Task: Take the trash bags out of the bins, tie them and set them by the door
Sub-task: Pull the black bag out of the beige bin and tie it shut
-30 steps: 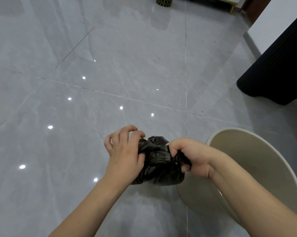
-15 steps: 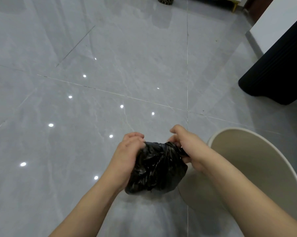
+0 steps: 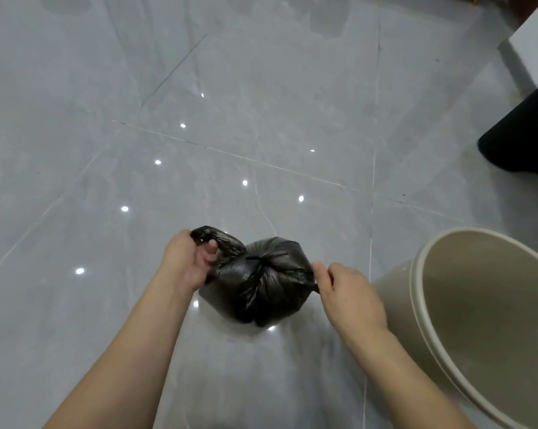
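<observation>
A small black trash bag (image 3: 261,283) hangs just above the grey tiled floor, bunched into a ball with a knot at its top centre. My left hand (image 3: 188,261) grips one twisted end of the bag on the left. My right hand (image 3: 343,286) pinches the other end on the right. The two ends are pulled apart sideways. A cream round bin (image 3: 422,308) stands to the right of the bag, with no liner inside.
Glossy grey floor tiles (image 3: 199,119) with light reflections fill the view ahead. A black ribbed object (image 3: 524,137) stands at the right edge, with a white furniture edge (image 3: 534,41) behind it.
My hands, close together on the bag's top before, have moved apart, each pulling an end outward. The knot now shows at the bag's top. The bag hangs lower.
</observation>
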The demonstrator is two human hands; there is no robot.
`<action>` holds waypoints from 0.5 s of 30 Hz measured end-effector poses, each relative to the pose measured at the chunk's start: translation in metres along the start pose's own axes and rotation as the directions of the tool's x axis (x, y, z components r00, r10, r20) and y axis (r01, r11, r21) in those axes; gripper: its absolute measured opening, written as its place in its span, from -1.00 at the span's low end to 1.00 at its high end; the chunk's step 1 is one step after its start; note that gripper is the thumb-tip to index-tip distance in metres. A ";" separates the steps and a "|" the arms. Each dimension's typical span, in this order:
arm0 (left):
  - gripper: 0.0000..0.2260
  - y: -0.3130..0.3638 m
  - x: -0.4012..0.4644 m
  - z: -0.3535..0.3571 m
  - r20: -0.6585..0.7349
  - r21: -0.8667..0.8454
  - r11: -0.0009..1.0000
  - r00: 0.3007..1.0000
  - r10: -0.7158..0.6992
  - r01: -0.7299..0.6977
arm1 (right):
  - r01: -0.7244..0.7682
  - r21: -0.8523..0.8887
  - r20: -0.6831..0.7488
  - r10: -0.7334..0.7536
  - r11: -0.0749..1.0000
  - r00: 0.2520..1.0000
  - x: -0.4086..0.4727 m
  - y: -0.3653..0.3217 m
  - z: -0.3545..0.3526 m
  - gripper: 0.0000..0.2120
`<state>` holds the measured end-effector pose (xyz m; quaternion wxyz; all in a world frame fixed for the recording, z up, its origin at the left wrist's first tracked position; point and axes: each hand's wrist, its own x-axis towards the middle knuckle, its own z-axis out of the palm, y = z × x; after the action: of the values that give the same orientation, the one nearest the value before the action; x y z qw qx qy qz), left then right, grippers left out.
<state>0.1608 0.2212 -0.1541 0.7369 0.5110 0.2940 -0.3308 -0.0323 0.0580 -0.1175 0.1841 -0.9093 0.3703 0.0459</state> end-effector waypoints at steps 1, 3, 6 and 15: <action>-0.80 -0.006 -0.004 0.004 0.021 0.083 0.994 0.998 0.067 -0.068 | 0.009 -0.032 0.061 -0.007 0.999 0.998 0.000 -0.001 0.000 -0.47; -0.89 -0.018 -0.016 0.010 0.113 0.328 0.914 0.971 0.211 -0.237 | -0.025 -0.019 0.282 0.029 1.000 0.959 0.004 0.004 0.002 -0.41; -0.80 -0.028 -0.025 0.009 0.439 0.570 0.633 0.846 0.304 -0.524 | -0.174 0.100 0.618 0.076 0.980 0.782 0.008 0.021 0.011 -0.54; -0.68 -0.053 0.004 -0.016 0.766 0.625 -0.641 0.508 0.393 -0.446 | -0.283 0.392 0.190 0.223 0.875 0.956 0.004 0.022 0.017 -0.62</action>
<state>0.1200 0.2217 -0.1922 0.0935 0.9150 -0.3925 -0.0064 -0.0433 0.0473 -0.1409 0.3908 -0.7875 0.4736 0.0532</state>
